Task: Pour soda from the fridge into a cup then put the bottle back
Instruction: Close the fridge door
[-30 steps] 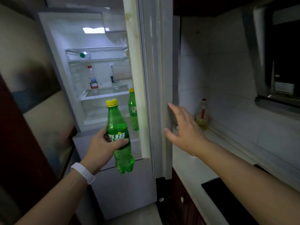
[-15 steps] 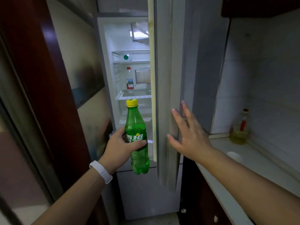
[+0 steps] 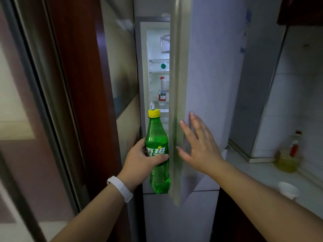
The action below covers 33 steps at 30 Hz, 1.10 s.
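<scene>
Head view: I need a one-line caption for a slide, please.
Left hand holds a capped green soda bottle while the open right hand presses the fridge door.

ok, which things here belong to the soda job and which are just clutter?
Job: soda bottle in left hand; right hand on fridge door; cup.
Clutter: oil bottle; red-capped bottle in fridge.
</scene>
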Each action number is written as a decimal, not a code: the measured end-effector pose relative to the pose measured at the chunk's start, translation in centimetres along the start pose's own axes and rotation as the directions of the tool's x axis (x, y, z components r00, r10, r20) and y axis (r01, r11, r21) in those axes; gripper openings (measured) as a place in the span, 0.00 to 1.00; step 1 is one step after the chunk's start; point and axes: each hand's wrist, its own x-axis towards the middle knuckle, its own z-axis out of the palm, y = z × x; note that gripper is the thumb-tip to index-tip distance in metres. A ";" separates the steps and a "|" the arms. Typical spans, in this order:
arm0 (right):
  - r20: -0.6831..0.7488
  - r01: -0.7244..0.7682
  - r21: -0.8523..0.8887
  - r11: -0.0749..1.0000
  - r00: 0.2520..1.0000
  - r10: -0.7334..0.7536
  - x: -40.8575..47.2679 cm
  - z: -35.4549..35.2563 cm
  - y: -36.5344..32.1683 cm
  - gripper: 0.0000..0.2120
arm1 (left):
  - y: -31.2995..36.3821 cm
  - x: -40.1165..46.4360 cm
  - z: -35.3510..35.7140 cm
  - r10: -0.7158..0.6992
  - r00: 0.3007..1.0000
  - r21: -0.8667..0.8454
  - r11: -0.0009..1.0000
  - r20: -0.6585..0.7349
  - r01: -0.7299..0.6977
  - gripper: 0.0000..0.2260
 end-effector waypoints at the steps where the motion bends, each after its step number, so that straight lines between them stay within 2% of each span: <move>1: 0.014 -0.010 -0.005 1.000 1.000 0.010 0.6 0.5 -0.3 0.42 | -0.3 0.2 -0.3 -0.004 1.000 0.000 1.000 -0.001 0.004 0.22; 6: 0.064 -0.040 -0.041 0.998 0.997 0.043 2.8 3.4 -1.7 0.41 | -2.3 1.0 -1.8 -0.039 0.999 0.007 0.999 0.001 0.039 0.26; 14: 0.184 -0.033 0.037 0.999 0.983 0.026 4.2 7.7 0.3 0.39 | -4.4 2.7 -3.2 -0.084 0.995 0.038 0.996 -0.062 0.087 0.24; 20: 0.140 -0.018 0.033 0.999 0.990 0.013 7.1 10.7 5.1 0.41 | -5.7 5.3 -1.4 -0.102 0.990 0.074 0.991 -0.101 0.110 0.24; 23: 0.111 -0.006 0.045 0.999 0.994 0.001 8.6 12.4 7.8 0.39 | -6.1 7.0 -0.1 -0.085 0.991 0.114 0.989 -0.107 0.098 0.22; 33: 0.146 0.053 -0.036 0.998 0.988 -0.047 10.9 17.4 13.7 0.37 | -9.2 13.4 3.6 -0.122 0.965 0.154 0.975 -0.231 0.160 0.23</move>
